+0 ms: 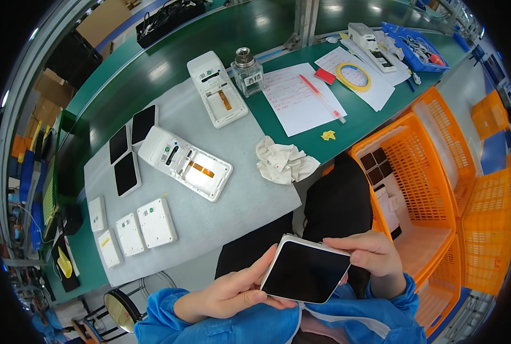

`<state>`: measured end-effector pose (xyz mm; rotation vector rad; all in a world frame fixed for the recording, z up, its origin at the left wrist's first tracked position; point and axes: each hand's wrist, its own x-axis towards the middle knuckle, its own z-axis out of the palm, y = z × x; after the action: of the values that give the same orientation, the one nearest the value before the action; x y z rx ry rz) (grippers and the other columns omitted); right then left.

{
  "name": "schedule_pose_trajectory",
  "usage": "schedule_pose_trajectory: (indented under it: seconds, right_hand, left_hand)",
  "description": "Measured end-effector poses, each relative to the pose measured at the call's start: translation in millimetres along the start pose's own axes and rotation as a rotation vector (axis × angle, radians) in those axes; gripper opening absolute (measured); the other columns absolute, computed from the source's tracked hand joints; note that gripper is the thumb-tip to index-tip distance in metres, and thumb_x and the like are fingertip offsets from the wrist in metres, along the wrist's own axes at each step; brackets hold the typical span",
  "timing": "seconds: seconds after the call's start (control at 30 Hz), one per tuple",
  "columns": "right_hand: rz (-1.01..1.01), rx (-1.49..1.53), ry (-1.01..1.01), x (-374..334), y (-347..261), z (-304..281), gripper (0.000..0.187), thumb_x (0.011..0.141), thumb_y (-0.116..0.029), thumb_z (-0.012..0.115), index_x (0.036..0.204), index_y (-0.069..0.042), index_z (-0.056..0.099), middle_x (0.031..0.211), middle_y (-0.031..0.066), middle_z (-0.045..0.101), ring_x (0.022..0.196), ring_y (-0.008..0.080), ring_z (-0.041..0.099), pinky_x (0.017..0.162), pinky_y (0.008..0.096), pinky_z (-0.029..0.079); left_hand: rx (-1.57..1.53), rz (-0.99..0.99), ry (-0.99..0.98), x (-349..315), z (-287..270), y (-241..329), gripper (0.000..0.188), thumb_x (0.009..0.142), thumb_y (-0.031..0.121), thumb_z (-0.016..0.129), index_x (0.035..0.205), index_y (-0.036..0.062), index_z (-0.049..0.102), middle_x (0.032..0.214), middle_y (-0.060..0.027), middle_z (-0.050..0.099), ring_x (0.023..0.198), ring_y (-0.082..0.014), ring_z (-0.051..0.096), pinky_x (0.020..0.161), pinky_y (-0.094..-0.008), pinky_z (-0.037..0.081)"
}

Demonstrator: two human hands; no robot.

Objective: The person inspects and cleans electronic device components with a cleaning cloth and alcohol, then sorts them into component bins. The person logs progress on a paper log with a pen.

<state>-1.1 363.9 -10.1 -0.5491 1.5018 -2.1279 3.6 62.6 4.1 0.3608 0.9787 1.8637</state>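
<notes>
Four white casings (157,222) lay at the lower left of my view, on a pale grey mat (250,200), one with a yellow mark. Just above them, left of centre, I counted three dark-screened panels (127,174) grouped close together, faces up. To their right, an opened white housing (185,163) lay slantwise, its recess showing an orange ribbon. Further up, near the top centre, a second white housing (217,89) lay similarly open, with a glass bottle (247,71) standing just beside it.

At the lower centre, the person's left hand (232,291) grasped the left edge of a white-rimmed black panel (307,270), thumb at its lower left corner. That panel was off the mat, held tilted over the lap, its dark face toward my camera. Above it, a crumpled white cloth (284,160) overlapped the mat's right edge. In the upper right of centre, a red pen (322,98) lay across a written sheet (284,109), and a yellow tape ring (353,77) rested on more paper.

At the lower right, the right hand (376,255) gripped the panel's upper right corner between thumb and fingers. Beyond it, an orange basket (407,172) held small dark panels (376,163) and white parts (387,206).
</notes>
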Motion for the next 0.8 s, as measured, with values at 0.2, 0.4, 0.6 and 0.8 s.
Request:
schedule_pose_trajectory:
  seconds: [0.2,0.4,0.6,0.8]
  right_hand:
    - [0.019,0.182,0.070,0,10,3,0.040,0.098,-0.016,0.049,0.130,0.008,0.049,0.100,0.0190,0.066,0.072,0.0202,0.068,0.062,0.0257,0.055]
    - [-0.004,0.249,0.081,2,15,1,0.039,0.098,-0.016,0.048,0.128,0.009,0.049,0.094,0.0186,0.066,0.069,0.0194,0.067,0.059,0.0262,0.055]
    - [0.209,0.420,0.216,13,15,9,0.041,0.100,-0.021,0.043,0.125,0.011,0.050,0.089,0.0153,0.067,0.065,0.0169,0.065,0.056,0.0266,0.054]
    - [0.371,0.408,0.442,28,15,26,0.042,0.102,-0.027,0.035,0.117,0.007,0.056,0.090,0.0110,0.066,0.067,0.0124,0.064,0.057,0.0227,0.053]
  left_hand:
    - [-0.064,0.015,0.017,1,-1,-3,0.070,0.100,0.011,0.039,0.148,0.0077,-0.012,0.148,-0.0208,0.028,0.115,-0.0297,0.057,0.093,-0.0344,0.051]
    - [-0.029,0.046,0.005,-1,-9,-5,0.078,0.096,0.009,0.048,0.149,0.0080,-0.009,0.146,-0.0216,0.031,0.115,-0.0300,0.057,0.095,-0.0353,0.048]
    - [0.349,0.270,0.183,13,-17,-8,0.106,0.079,0.015,0.075,0.150,0.0056,-0.003,0.148,-0.0206,0.028,0.131,-0.0295,0.039,0.105,-0.0395,0.036]
    - [0.237,0.063,0.219,17,-11,-7,0.105,0.071,0.027,0.083,0.149,0.0032,0.017,0.125,-0.0083,0.041,0.120,-0.0186,0.041,0.102,-0.0304,0.033]
